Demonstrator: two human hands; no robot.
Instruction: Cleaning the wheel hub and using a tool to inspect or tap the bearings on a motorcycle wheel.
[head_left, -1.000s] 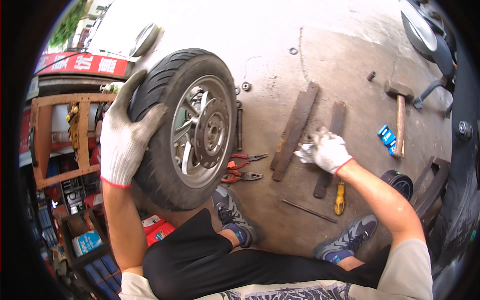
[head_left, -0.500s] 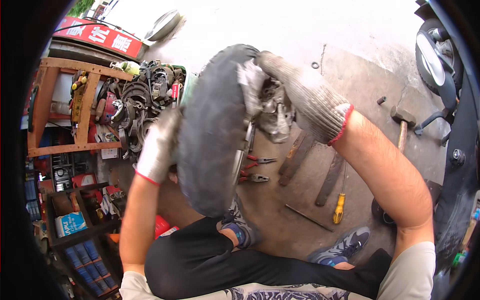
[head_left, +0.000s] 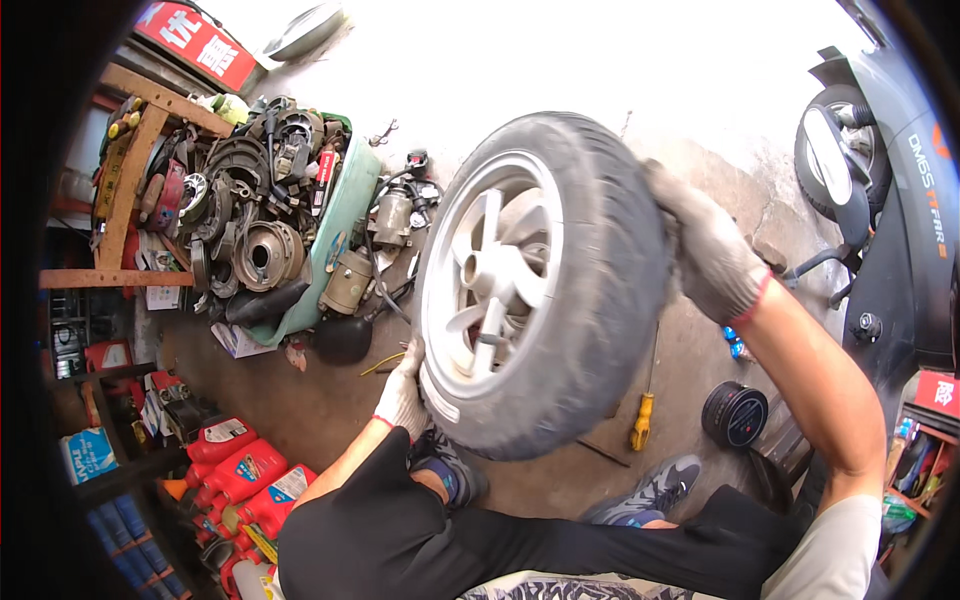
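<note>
Probably heavy, stiff and grippy, the round black-tyred silver metal wheel (head_left: 572,300) mid-frame is being held between white-gloved left hand (head_left: 404,396) and right hand (head_left: 716,246), opposite edges offering purchase.

From my remote seat I see the wheel (head_left: 548,285) raised mid-view, its black tyre (head_left: 615,290) scuffed and partly blurred, the silver spoked rim (head_left: 515,273) tilted leftward
</note>
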